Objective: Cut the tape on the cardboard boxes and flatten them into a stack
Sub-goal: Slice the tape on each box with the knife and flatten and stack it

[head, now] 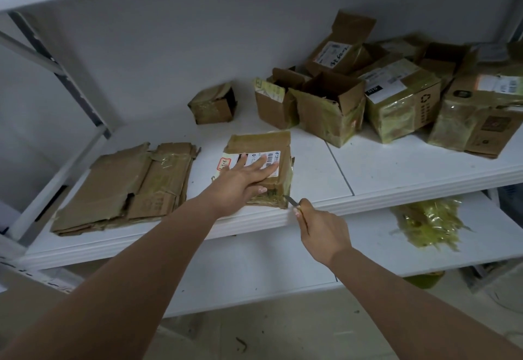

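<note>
While the squat brown cardboard box w/ white shipping label (259, 167) sits at the front edge of the white metal shelf (382, 173), dead ahead of both arms, its taped near-right corner is what the cut turns on. Long axis runs roughly front-to-back. Left hand (243, 178) lies on top, fingers straight & spread, pressing the lid flat. Right hand (322, 232) is lower, just off the shelf lip, clenched round a slim utility knife (294, 204), blade tip at that corner, probably touching the yellowish tape. Right is nearer the seam. Flattened brown cardboard stack (124, 187) lies left; uncut taped boxes (396, 99) back right.
</note>
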`<state>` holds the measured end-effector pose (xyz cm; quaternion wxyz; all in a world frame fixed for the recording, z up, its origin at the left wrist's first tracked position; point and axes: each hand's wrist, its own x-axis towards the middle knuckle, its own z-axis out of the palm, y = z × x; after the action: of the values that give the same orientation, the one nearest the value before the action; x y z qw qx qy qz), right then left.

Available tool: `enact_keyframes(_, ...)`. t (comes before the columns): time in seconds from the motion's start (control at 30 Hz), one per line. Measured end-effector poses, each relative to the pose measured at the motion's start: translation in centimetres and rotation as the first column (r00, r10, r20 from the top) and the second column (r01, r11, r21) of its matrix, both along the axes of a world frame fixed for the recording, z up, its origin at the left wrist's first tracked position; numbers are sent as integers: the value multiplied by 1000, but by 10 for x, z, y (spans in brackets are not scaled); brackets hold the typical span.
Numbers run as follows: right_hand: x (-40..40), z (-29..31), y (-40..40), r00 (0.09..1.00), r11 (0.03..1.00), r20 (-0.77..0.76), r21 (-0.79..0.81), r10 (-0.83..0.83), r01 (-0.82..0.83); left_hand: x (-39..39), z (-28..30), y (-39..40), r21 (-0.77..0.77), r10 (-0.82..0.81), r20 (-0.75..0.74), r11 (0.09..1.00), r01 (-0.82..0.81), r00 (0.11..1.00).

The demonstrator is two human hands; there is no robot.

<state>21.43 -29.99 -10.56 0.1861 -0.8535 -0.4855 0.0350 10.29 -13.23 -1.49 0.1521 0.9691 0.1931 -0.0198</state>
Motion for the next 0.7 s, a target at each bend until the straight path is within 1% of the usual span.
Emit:
enact_keyframes(0.07, -5, -5, -5, 1000, 997, 4, -73, -8, 9, 0, 0, 0, -3, -7, -1, 1000, 7, 1000)
enact_keyframes(0.13, -9, -8, -7, 999, 996, -19, -83, -35, 33, -1, -3, 3, -12, -12, -6, 1000, 12, 1000)
enact_keyframes(0.23, -8, -8, -8, 997, 997, -2, -38, -73, 73, -3, -2, 12, -70, 60, -53, 995, -64, 997)
enact_keyframes(0.3, -8, -4, -12, 995, 995, 19, 27, -94, 94, -2, 4, 11, -82, 96, -37, 992, -98, 995)
enact_keyframes(0.33, -7, -3, -13, 994, 992, 21, 75, -104, 102, -1, 8, 6, -45, 105, -13, 993, -105, 994)
enact_keyframes(0.37, -7, -1, -15, 994, 984, 24, 141, -110, 105, 2, 10, -3, 37, 126, 14, 991, -126, 992)
enact_keyframes(0.4, -7, 1, -15, 994, 973, 30, 210, -108, 99, 5, 14, -15, 167, 153, 36, 973, -157, 988)
enact_keyframes(0.43, -7, 2, -16, 994, 961, 48, 264, -103, 87, 8, 15, -25, 302, 169, 50, 937, -176, 984)
enact_keyframes(0.47, -7, 4, -15, 991, 943, 74, 322, -112, 82, 10, 16, -34, 399, 164, 65, 900, -176, 984)
enact_keyframes(0.5, -6, 6, -15, 987, 933, 101, 350, -125, 82, 10, 17, -37, 436, 147, 73, 885, -164, 986)
enact_keyframes(0.57, -7, 11, -17, 986, 947, 108, 309, -127, 88, 5, 18, -28, 390, 89, 85, 914, -115, 992)
enact_keyframes(0.63, -7, 16, -18, 984, 961, 93, 245, -155, 128, -8, 18, -10, 283, 44, 70, 957, -62, 997)
enact_keyframes(0.7, -8, 18, -18, 978, 957, 139, 269, -153, 111, -21, 13, 1, 157, 56, 52, 986, -63, 997)
